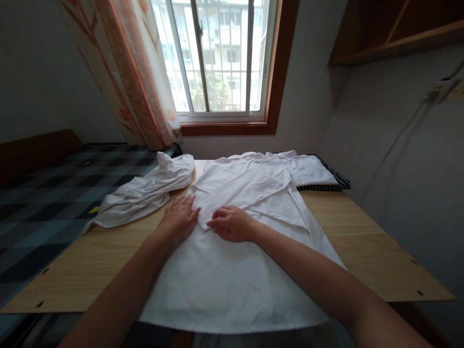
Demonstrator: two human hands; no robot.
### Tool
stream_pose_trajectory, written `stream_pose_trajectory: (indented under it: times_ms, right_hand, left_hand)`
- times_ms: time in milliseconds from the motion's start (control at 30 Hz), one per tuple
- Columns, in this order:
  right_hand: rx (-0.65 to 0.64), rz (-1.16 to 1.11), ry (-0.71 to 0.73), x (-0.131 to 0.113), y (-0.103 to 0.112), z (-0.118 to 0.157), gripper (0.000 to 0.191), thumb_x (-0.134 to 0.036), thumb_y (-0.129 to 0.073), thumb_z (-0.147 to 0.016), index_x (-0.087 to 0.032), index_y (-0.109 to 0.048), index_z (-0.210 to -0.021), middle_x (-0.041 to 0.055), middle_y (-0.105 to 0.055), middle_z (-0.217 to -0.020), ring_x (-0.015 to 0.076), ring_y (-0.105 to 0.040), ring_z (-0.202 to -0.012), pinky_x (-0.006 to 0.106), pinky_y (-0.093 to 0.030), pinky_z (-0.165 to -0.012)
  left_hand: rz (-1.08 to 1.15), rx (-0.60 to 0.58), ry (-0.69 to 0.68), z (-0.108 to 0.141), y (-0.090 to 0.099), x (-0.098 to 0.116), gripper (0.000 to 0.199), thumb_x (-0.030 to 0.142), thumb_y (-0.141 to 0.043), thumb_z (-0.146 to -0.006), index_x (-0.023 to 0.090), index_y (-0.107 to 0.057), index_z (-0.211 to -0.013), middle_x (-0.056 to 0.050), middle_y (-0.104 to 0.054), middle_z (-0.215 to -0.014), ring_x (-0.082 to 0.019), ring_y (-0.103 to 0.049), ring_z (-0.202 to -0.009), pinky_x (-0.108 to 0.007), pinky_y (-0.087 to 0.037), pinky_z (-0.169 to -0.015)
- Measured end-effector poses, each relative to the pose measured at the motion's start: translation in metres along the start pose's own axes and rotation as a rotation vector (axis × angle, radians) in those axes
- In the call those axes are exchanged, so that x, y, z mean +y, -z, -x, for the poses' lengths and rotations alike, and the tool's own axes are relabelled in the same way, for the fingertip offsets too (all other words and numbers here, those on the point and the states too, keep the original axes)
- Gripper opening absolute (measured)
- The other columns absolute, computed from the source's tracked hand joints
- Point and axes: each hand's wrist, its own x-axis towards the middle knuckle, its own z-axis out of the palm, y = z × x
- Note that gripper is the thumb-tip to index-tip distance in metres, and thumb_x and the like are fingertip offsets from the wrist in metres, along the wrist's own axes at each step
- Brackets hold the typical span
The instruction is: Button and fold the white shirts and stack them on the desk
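A white shirt (pixel 235 280) lies spread over the wooden board, its hem hanging past the near edge. One sleeve is laid slantwise across its body, with the cuff end near the middle. My right hand (pixel 234 223) pinches that cuff end between thumb and fingers. Just left of it, my left hand (pixel 181 216) rests flat on the shirt's left edge, fingers spread, holding nothing.
The wooden board (pixel 369 246) reaches out on both sides. A crumpled white cloth (pixel 141 193) lies at the left, beside a checked bed (pixel 36 203). Folded white and black-striped clothes (pixel 313 171) sit at the back right, below the window and wall.
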Motion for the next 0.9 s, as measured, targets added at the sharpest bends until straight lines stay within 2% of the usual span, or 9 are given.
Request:
stream_pose_trajectory:
  times_ms: [67,133,233,300,400,533,733,900]
  right_hand:
    - [0.003,-0.01,-0.011,0.0,0.0,0.0,0.025,-0.026,-0.058,-0.093,-0.024,-0.071,-0.115,0.0064,-0.069,-0.107,0.0182,-0.063,-0.099,0.032,-0.047,-0.091]
    - [-0.007,-0.018,-0.022,0.0,0.0,0.001,0.026,-0.026,-0.059,-0.093,-0.023,-0.07,-0.116,0.0072,-0.069,-0.109,0.0188,-0.064,-0.1,0.033,-0.047,-0.092]
    - [-0.023,-0.028,-0.051,-0.001,0.001,0.001,0.033,-0.029,-0.06,-0.093,-0.023,-0.067,-0.125,0.0105,-0.065,-0.129,0.0215,-0.061,-0.114,0.037,-0.046,-0.099]
    - [-0.034,-0.031,-0.07,-0.002,0.001,0.001,0.039,-0.033,-0.06,-0.094,-0.024,-0.063,-0.132,0.0118,-0.054,-0.146,0.0238,-0.053,-0.13,0.041,-0.04,-0.108]
    - [-0.079,-0.043,-0.089,-0.002,0.001,0.001,0.042,-0.039,-0.056,-0.097,-0.025,-0.06,-0.136,0.0102,-0.05,-0.151,0.0238,-0.043,-0.141,0.045,-0.031,-0.116]
    - [-0.105,-0.056,-0.106,-0.002,0.0,0.001,0.042,-0.041,-0.054,-0.098,-0.026,-0.059,-0.138,0.0093,-0.052,-0.149,0.0231,-0.045,-0.14,0.045,-0.03,-0.117]
    - [-0.09,-0.054,-0.107,-0.002,0.0,0.0,0.04,-0.041,-0.055,-0.098,-0.027,-0.061,-0.135,0.0095,-0.055,-0.147,0.023,-0.049,-0.137,0.045,-0.033,-0.115]
    - [-0.078,-0.056,-0.098,-0.001,0.0,0.0,0.039,-0.041,-0.056,-0.097,-0.028,-0.062,-0.134,0.0095,-0.056,-0.145,0.0234,-0.051,-0.135,0.046,-0.034,-0.114]
  left_hand:
    - [-0.112,0.04,0.103,-0.001,0.015,-0.01,0.047,0.042,-0.05,-0.088,0.012,-0.062,-0.122,-0.024,-0.061,-0.131,-0.037,-0.05,-0.13,-0.046,-0.035,-0.109]
    - [-0.135,-0.003,0.228,-0.001,0.029,-0.019,0.045,0.046,-0.049,-0.088,0.012,-0.064,-0.113,-0.023,-0.068,-0.115,-0.036,-0.061,-0.112,-0.04,-0.045,-0.092]
    - [-0.054,-0.136,0.357,0.002,0.043,-0.022,0.045,0.057,-0.049,-0.086,0.017,-0.065,-0.097,-0.013,-0.072,-0.089,-0.03,-0.066,-0.083,-0.031,-0.042,-0.067]
    - [-0.008,-0.202,0.37,0.004,0.047,-0.02,0.045,0.063,-0.052,-0.082,0.02,-0.065,-0.085,-0.01,-0.071,-0.079,-0.027,-0.065,-0.075,-0.03,-0.037,-0.061]
    - [0.052,-0.239,0.354,0.007,0.045,-0.016,0.046,0.067,-0.057,-0.075,0.022,-0.063,-0.075,-0.008,-0.07,-0.076,-0.026,-0.063,-0.072,-0.028,-0.033,-0.058]
    - [0.089,-0.198,0.354,0.008,0.041,-0.011,0.04,0.063,-0.065,-0.069,0.022,-0.06,-0.069,-0.005,-0.069,-0.07,-0.024,-0.061,-0.066,-0.028,-0.031,-0.056]
    - [0.175,-0.127,0.374,0.002,0.041,-0.001,0.027,0.042,-0.072,-0.06,0.023,-0.054,-0.063,-0.001,-0.062,-0.062,-0.023,-0.06,-0.064,-0.028,-0.034,-0.055]
    - [0.302,-0.108,0.34,-0.003,0.041,0.007,0.022,0.023,-0.07,-0.054,0.023,-0.063,-0.075,0.0,-0.059,-0.059,-0.027,-0.062,-0.07,-0.03,-0.039,-0.062]
